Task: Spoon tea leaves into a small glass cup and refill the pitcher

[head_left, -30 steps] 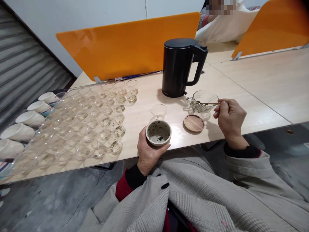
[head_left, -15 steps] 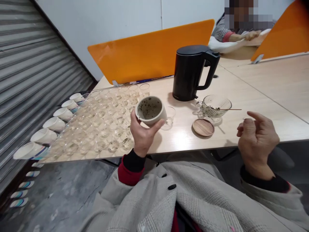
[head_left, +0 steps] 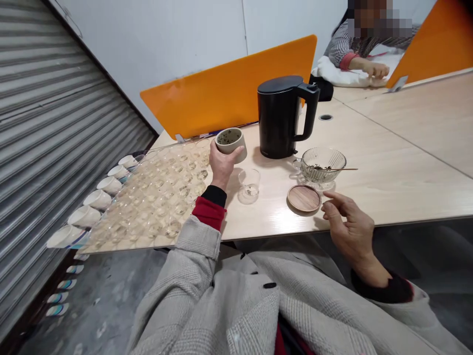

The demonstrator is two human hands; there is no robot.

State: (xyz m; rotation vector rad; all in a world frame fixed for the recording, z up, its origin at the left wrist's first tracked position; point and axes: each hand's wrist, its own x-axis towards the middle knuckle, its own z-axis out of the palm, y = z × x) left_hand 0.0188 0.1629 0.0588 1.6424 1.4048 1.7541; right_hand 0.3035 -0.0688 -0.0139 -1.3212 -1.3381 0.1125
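While left hand [head_left: 220, 165] wraps grey cup [head_left: 231, 143], palm hides its near side; right hand [head_left: 351, 230] loose, empty; glass rows [head_left: 162, 192] blur together.

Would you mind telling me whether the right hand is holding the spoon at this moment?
No, the right hand hangs open at the table edge, while the spoon rests in the glass bowl, apart from it.
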